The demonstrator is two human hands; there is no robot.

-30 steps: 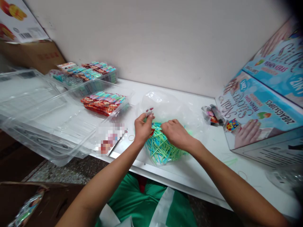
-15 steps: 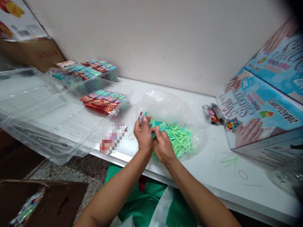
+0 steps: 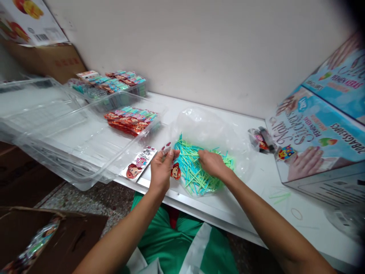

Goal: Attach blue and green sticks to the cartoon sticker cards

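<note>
My left hand [image 3: 161, 169] pinches a small printed packet [image 3: 175, 172] with a red-haired cartoon figure, left of the stick pile. Thin green and blue plastic sticks [image 3: 196, 177] lie heaped in the mouth of a clear plastic bag [image 3: 196, 120]. Over the heap, my right hand [image 3: 212, 161] has its fingertips closed on sticks; how many is hidden. A flat card [image 3: 138, 164] with the same cartoon print rests on the table beside my left hand.
A clear plastic tray [image 3: 94, 177] juts over the table's left edge, with stacked printed packets [image 3: 132, 120] by it. Another filled tray [image 3: 139, 89] stands behind. Blue cartons [image 3: 313, 140] stand at right, near a rubber band [image 3: 296, 214]. An open brown box [image 3: 82, 232] is below left.
My hands have moved apart. The right went from beside the left to over the heap, and the left shifted slightly left with the packet. The view turned a little.
</note>
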